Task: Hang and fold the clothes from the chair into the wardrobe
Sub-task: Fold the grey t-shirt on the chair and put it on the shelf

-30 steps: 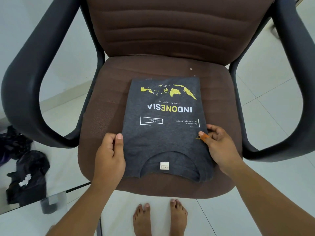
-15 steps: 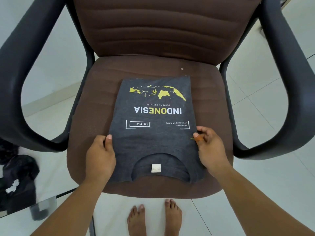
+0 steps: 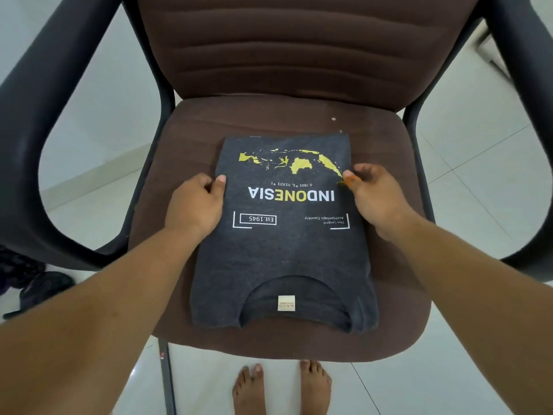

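A dark grey T-shirt (image 3: 284,250) with a yellow map and "INDONESIA" print lies folded into a rectangle on the brown seat of the office chair (image 3: 185,145), collar toward me. My left hand (image 3: 194,205) grips the shirt's left edge level with the print, thumb on top of the fabric. On the opposite edge, my right hand (image 3: 371,196) pinches the cloth beside the map, thumb on the fabric and fingers curled behind it. Both forearms reach in from below.
Black armrests (image 3: 45,175) rise on both sides of the seat and the padded backrest (image 3: 299,46) stands behind it. A heap of dark clothes (image 3: 33,286) lies on the white tiled floor at the left. My bare feet (image 3: 281,387) stand below the seat's front edge.
Both hands have slid along the shirt's side edges, from near the collar to level with the print. The view has come closer to the seat.
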